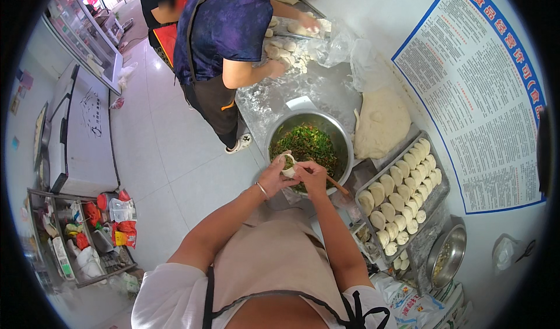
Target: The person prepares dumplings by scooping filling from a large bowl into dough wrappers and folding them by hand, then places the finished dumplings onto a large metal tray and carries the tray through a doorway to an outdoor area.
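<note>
Over the near left part of a large steel bowl (347,132), my left hand (274,178) holds a small dough wrapper (288,165) with green filling showing in it. My right hand (311,176) is at the wrapper's right edge, its fingers bent against the dough. Chopped green vegetable filling (306,143) lies in the bowl. A wooden handle (337,185) slants across the bowl's rim just right of my right hand; its other end is hidden. To the right, a metal tray (442,193) bears rows of filled dumplings (397,201).
A large dough slab (380,123) lies beyond the bowl on the floured steel table (323,82). A co-worker (218,31) handles dough pieces at the table's far left; another person (159,18) stands behind. A second steel bowl (455,250) sits below the tray at right.
</note>
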{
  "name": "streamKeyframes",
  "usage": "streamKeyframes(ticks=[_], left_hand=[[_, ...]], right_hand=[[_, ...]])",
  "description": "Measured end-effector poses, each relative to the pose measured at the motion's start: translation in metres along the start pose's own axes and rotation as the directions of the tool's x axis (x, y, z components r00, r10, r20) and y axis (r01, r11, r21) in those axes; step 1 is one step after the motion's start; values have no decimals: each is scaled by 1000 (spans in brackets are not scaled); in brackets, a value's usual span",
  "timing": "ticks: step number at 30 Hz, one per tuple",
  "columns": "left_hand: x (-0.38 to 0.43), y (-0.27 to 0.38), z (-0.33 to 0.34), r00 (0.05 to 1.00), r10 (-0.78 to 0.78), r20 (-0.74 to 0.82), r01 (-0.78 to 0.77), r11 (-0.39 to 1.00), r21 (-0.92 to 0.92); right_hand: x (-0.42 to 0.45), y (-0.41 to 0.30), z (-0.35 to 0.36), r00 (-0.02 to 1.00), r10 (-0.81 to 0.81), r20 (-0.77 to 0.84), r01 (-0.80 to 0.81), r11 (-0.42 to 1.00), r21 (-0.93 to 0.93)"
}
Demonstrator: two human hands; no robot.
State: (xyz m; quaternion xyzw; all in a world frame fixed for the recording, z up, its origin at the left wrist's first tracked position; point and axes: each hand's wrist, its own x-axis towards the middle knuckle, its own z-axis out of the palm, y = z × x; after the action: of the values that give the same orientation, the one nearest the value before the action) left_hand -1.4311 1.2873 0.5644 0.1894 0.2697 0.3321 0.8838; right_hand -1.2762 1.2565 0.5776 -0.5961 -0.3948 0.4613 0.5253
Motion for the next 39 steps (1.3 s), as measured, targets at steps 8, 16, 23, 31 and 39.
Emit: streamKeyframes(ticks=[8,16,23,31,39], left_hand=[[5,-2,5,987,124,-100,-99,969,228],[5,20,1,995,-65,-72,81,964,255],[9,37,17,970,-151,-193,208,924,322],[11,-10,5,991,97,-94,-68,960,271],[20,9,7,995,45,-89,13,825,565]], right_hand=[[8,-8,-3,929,-355,104,369,908,-199],[5,-27,-7,806,-468,362,591,661,-462],[11,-11,-11,948,-155,278,228,940,-253],[-2,10,4,998,65,-8,-64,997,49],[10,-7,-15,962,-205,179,236,955,-178]])
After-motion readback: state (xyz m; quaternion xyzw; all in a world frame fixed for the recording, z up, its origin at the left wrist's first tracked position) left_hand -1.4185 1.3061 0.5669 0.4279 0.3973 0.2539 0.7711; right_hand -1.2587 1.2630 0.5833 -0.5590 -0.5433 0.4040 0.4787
